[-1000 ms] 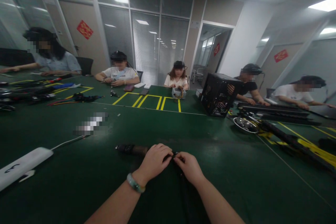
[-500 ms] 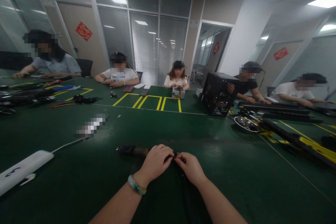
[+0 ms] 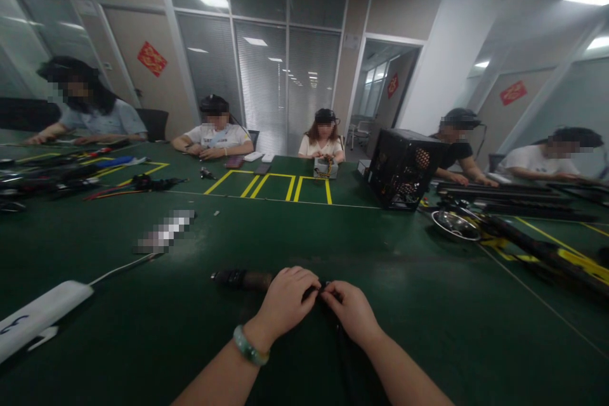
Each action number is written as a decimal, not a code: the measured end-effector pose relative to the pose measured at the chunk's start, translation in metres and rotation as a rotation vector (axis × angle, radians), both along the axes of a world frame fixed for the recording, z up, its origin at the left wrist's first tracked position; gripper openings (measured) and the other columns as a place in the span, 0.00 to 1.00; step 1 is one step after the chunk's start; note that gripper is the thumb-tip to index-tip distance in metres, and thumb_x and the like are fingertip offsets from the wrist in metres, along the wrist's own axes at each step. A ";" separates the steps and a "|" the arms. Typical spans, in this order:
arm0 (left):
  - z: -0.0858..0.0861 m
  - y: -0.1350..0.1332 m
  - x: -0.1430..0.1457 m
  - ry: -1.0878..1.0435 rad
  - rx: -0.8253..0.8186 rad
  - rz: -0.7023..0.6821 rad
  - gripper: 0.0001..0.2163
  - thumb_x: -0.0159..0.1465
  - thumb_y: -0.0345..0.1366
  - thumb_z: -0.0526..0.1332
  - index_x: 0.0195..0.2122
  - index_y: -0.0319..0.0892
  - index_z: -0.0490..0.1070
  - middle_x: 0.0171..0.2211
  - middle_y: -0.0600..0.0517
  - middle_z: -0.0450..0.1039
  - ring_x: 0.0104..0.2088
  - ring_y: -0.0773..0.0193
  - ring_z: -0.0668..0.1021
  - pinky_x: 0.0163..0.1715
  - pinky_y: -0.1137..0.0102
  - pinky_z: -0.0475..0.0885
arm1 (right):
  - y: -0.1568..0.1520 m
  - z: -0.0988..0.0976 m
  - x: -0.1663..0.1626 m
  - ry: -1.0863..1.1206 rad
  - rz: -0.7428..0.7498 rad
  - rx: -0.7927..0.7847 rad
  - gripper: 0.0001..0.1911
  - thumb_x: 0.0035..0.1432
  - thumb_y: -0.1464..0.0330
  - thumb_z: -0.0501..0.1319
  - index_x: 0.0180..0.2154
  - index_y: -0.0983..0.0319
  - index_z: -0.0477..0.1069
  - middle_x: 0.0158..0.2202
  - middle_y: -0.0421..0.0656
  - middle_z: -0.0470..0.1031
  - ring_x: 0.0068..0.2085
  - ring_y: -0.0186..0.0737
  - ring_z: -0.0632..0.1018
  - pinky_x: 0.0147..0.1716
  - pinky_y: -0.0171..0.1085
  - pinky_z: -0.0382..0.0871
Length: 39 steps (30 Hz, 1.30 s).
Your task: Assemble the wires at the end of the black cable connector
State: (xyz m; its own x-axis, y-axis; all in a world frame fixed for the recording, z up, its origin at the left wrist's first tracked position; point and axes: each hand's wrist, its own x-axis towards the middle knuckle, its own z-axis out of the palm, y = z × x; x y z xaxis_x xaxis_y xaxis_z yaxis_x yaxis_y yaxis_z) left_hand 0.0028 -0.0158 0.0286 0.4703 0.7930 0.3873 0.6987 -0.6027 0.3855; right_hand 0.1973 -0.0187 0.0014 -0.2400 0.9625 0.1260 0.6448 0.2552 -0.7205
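Note:
In front of me on the green table lies a dark cylindrical thing (image 3: 252,280), with a brownish middle and a ribbed black part ending in a small metal tip at the left. My left hand (image 3: 291,295) is closed over its right end, fingers curled down and thumb towards the right hand. Close beside it, my right hand (image 3: 349,306) is closed in a pinch at a small dark part that the fingers mostly hide. A long black strip (image 3: 346,355) runs from under the right hand towards me, hard to make out against the table.
A white power strip (image 3: 42,317) with a cable lies at the left. Further back stand a black computer case (image 3: 404,168) and a round shiny bowl-like part (image 3: 455,225) beside yellow-and-black frame parts (image 3: 533,247). Wires and tools (image 3: 137,184) lie at far left. Several people sit opposite.
Both hands have shifted very slightly to the right and down in the view, still close together on the dark thing. The view itself has moved a little.

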 end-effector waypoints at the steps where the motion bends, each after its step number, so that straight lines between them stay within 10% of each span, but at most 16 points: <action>1: 0.000 0.000 0.000 0.000 -0.006 0.000 0.07 0.63 0.32 0.57 0.40 0.47 0.72 0.42 0.53 0.74 0.43 0.59 0.73 0.45 0.63 0.65 | 0.000 0.001 0.000 0.005 0.003 -0.005 0.08 0.61 0.65 0.57 0.32 0.58 0.75 0.33 0.40 0.76 0.35 0.39 0.75 0.35 0.33 0.64; 27: -0.006 0.006 -0.001 0.041 0.029 -0.015 0.06 0.65 0.34 0.57 0.40 0.46 0.72 0.41 0.53 0.74 0.43 0.59 0.73 0.43 0.64 0.64 | 0.001 0.003 -0.006 -0.052 -0.031 0.062 0.09 0.61 0.64 0.57 0.33 0.59 0.75 0.31 0.39 0.76 0.33 0.37 0.74 0.32 0.32 0.61; 39: -0.005 0.007 -0.003 0.061 0.028 -0.015 0.05 0.66 0.35 0.57 0.40 0.47 0.71 0.39 0.56 0.74 0.41 0.60 0.72 0.41 0.65 0.64 | 0.017 0.011 -0.004 -0.069 -0.036 -0.234 0.12 0.59 0.62 0.59 0.29 0.61 0.76 0.25 0.39 0.76 0.24 0.34 0.73 0.22 0.31 0.57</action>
State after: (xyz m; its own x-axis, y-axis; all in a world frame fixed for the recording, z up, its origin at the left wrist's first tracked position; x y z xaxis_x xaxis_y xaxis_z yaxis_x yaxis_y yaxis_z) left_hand 0.0000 -0.0088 0.0236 0.5057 0.7749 0.3791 0.7111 -0.6232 0.3254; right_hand 0.1931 -0.0015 0.0119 -0.2050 0.9717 -0.1169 0.7005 0.0622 -0.7110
